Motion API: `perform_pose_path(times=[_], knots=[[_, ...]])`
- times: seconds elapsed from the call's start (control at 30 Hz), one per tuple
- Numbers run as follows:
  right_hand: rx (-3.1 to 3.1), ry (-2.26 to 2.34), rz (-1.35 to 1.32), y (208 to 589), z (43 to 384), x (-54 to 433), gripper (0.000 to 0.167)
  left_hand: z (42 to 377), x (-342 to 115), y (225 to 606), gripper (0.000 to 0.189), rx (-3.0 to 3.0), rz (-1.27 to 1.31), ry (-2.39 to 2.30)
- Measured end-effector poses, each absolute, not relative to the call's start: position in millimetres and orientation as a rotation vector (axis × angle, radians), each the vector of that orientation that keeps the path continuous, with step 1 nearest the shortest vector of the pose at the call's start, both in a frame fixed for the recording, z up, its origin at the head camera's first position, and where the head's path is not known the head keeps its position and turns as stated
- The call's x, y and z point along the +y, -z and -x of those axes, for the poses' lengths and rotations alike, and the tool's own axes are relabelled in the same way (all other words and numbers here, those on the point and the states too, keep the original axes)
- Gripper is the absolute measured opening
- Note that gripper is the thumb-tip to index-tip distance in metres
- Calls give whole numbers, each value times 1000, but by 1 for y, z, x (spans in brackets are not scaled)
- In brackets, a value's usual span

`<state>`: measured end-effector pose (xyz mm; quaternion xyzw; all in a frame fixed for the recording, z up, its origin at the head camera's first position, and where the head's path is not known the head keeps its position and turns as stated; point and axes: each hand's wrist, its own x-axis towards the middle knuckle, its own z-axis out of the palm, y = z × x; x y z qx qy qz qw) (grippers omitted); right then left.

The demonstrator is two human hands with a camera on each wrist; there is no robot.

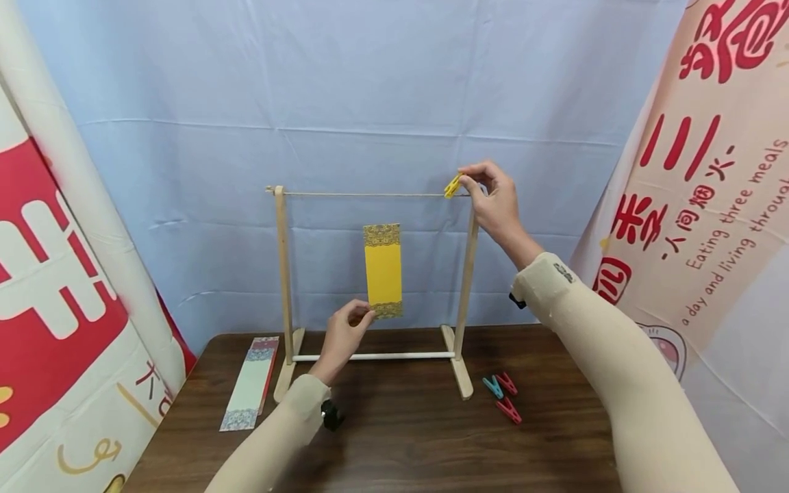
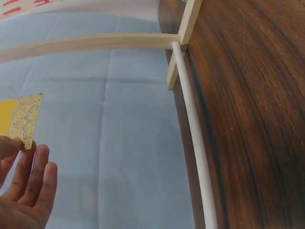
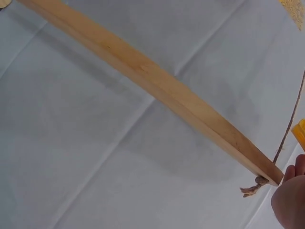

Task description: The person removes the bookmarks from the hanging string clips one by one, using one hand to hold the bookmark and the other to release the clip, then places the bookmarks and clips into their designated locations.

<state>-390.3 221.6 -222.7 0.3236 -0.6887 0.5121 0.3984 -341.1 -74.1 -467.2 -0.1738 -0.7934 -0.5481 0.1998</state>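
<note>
A yellow paper strip (image 1: 383,270) with dark patterned ends stands upright in the air below the string (image 1: 370,194) of a wooden frame. My left hand (image 1: 345,335) pinches its lower left corner; in the left wrist view, thumb and fingers hold the patterned end (image 2: 25,119). At the right end of the string, my right hand (image 1: 498,202) pinches a yellow clothespin (image 1: 453,185), its tip by the string. The right wrist view catches only part of that clothespin (image 3: 300,132), next to the string (image 3: 290,121). Whether it bites the string I cannot tell.
The frame's posts (image 1: 284,274) stand on wooden feet joined by a white rod (image 1: 376,356). Several paper strips (image 1: 246,390) lie stacked at the table's left. Two red clothespins (image 1: 509,411) and a blue one (image 1: 493,387) lie at the right. A blue cloth (image 1: 370,82) hangs behind.
</note>
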Motion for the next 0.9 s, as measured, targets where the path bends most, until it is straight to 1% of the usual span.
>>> perform_pose_path(times=[0.43, 0.9], knots=[[-1605, -1390, -912, 229, 380, 217, 29, 334, -85, 469, 10, -2218, 419, 1540], [-1663, -1403, -934, 248, 367, 219, 33, 329, -101, 469, 9, -2218, 404, 1514]])
